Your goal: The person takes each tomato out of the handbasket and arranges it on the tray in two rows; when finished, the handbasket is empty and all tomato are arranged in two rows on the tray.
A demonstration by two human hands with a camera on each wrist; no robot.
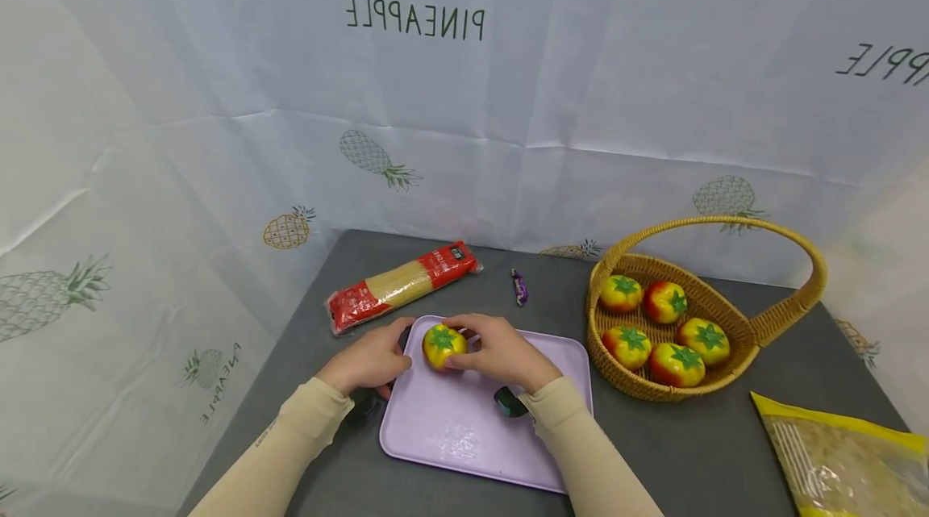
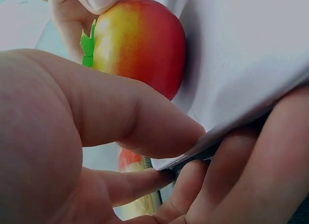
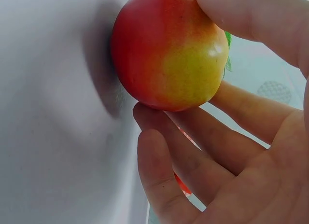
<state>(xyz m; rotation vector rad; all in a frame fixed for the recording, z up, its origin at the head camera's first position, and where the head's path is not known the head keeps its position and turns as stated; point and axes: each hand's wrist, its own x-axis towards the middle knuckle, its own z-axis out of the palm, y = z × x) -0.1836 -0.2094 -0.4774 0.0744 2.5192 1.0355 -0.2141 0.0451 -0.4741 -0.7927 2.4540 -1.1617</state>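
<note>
A lilac tray [image 1: 472,428] lies on the grey table. On its far left corner sits a red-and-yellow tomato [image 1: 439,345] with a green leafy top, seen from the side in the left wrist view. My right hand [image 1: 501,349] holds this tomato, its thumb on one side and fingers curled on the other. At the tray's left edge is my left hand [image 1: 370,357]. It pinches the rim, thumb on top and fingers underneath, as the left wrist view shows. In the right wrist view the tomato [image 3: 169,55] touches or nearly touches the tray surface.
Right of the tray stands a wicker basket [image 1: 608,368] with a tall handle, holding several similar tomatoes [image 1: 676,364]. A red-ended noodle packet [image 1: 402,285] and a purple-wrapped candy [image 1: 519,288] lie behind the tray. A yellow-edged bag [image 1: 845,452] lies at the right front.
</note>
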